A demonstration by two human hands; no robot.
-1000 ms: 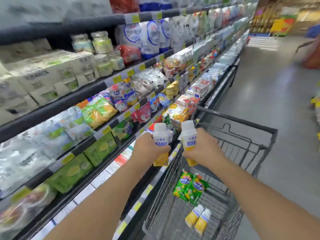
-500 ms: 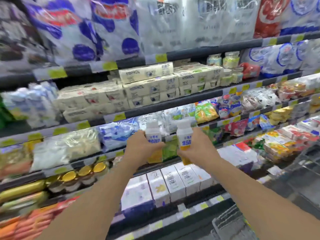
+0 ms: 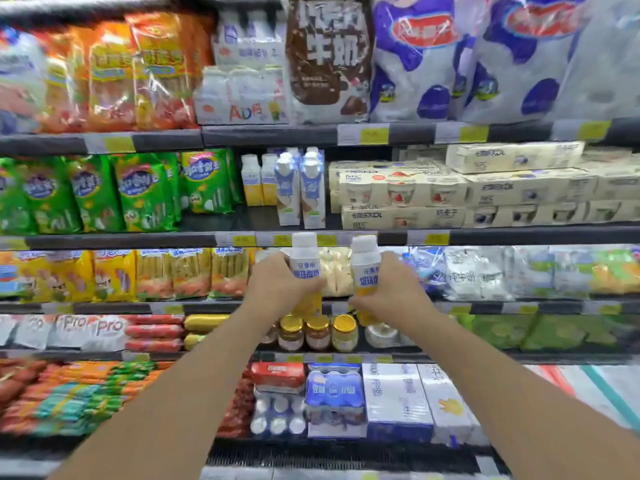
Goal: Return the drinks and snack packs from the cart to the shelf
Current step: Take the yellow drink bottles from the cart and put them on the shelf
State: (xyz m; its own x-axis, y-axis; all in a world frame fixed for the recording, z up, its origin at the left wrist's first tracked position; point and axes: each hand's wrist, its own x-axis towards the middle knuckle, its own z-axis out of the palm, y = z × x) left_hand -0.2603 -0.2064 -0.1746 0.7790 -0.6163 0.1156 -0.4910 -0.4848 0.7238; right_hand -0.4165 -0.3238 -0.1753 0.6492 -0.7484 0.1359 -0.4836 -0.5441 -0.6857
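Note:
My left hand grips a white-capped drink bottle with a yellow base, held upright in front of the shelf. Beside it, my right hand holds a second bottle of the same kind, also upright. Both bottles are level with the shelf edge below the second tier. On that tier stand two matching yellow-and-white bottles, left of two blue-and-white cartons. Green snack packs fill the tier's left side. The cart is out of view.
Cream multipack boxes fill the tier to the right of the cartons. Gold-lidded jars stand on a lower tier under my hands. White milk cases sit near the bottom. A dark gap lies between the green packs and the bottles.
The view has swung left from the cart and aisle to face the shelf. Both hands kept their bottles and now hold them before the shelf tiers.

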